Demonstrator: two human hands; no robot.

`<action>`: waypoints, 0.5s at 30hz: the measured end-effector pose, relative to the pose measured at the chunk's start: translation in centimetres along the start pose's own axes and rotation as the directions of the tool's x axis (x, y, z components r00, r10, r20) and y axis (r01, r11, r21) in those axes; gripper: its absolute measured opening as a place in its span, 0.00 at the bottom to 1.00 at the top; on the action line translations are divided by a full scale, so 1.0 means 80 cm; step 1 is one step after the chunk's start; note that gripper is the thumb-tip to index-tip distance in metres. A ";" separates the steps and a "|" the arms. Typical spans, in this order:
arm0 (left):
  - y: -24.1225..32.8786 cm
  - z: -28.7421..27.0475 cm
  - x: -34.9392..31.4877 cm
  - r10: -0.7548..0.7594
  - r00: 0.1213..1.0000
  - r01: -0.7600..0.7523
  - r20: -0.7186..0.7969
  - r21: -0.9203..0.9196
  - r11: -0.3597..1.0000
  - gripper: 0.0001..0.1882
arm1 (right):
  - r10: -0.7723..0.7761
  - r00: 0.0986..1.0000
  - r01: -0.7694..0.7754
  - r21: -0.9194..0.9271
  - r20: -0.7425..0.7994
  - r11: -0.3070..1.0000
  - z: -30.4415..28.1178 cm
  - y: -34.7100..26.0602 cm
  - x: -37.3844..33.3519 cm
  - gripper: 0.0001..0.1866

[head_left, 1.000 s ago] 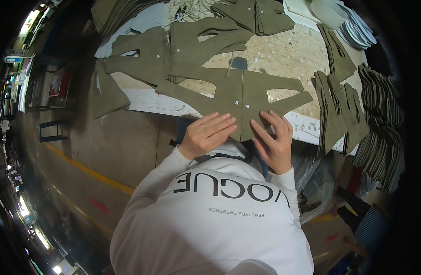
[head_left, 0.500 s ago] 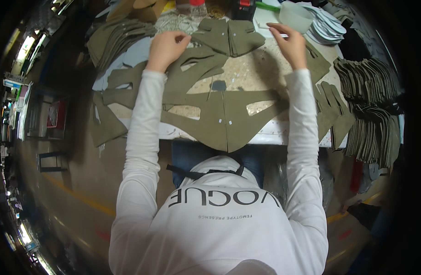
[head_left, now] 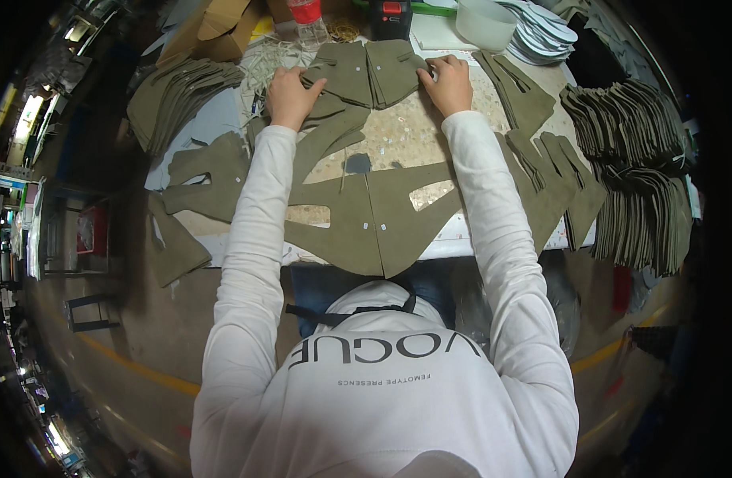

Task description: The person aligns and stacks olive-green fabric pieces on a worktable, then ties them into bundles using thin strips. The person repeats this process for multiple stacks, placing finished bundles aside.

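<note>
At the far middle of the table lies a two-part olive piece (head_left: 346, 70) of flat, fabric-like material, split by a dark centre line. My left hand (head_left: 293, 97) is at its left edge, fingers curled and thumb pointing inward. At the opposite edge, my right hand (head_left: 449, 86) pinches the border between thumb and fingers. Nearer to me spreads a larger olive piece (head_left: 342, 231) with two cut-out openings and small pale marks by its middle seam; its front point hangs past the table edge. More olive pieces (head_left: 330, 142) overlap beside my left forearm.
Fanned olive pieces (head_left: 171, 99) lie at the left, a cardboard box (head_left: 223, 30) behind them. Along the back stand a red-banded clear bottle (head_left: 310, 32), a whitish tub (head_left: 485, 25) and stacked pale cut-outs (head_left: 541, 36). Thick olive stacks (head_left: 633, 131) are at the right.
Both hands have come inward, the right one more, from above the table to the edges of the far olive piece. The whole view has shifted slightly.
</note>
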State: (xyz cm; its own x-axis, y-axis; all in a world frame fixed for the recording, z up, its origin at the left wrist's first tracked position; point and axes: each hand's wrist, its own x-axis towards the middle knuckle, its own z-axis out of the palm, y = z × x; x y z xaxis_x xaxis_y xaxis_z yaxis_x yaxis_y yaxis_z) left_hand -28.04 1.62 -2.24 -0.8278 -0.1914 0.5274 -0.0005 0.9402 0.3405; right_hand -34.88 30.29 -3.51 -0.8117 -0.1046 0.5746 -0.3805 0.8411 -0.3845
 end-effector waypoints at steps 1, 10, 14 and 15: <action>0.002 -0.001 0.000 0.027 0.999 -0.028 -0.047 -0.024 0.999 0.23 | 0.000 1.000 0.000 -0.004 -0.001 1.000 -0.003 -0.003 0.001 0.16; 0.021 -0.008 0.013 0.086 0.910 -0.255 -0.407 -0.382 0.888 0.06 | 0.103 0.993 -0.070 0.401 -0.062 0.913 -0.017 -0.030 0.003 0.22; 0.017 -0.033 0.016 -0.285 0.896 0.062 -0.341 -0.540 0.839 0.11 | 0.053 0.991 0.015 0.501 -0.121 0.865 -0.080 -0.020 0.024 0.14; 0.015 -0.047 0.018 -0.269 0.879 0.034 -0.393 -0.512 0.858 0.13 | 0.146 0.979 -0.020 0.641 -0.144 0.767 -0.096 -0.021 0.028 0.11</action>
State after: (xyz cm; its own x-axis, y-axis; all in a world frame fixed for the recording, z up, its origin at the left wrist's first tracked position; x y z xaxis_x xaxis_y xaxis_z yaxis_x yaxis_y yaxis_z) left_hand -27.13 1.42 1.83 -0.5072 -0.5323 0.6778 0.2582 0.6565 0.7088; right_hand -32.68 32.72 3.98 -0.7860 0.0966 0.6106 -0.5600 0.3074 -0.7694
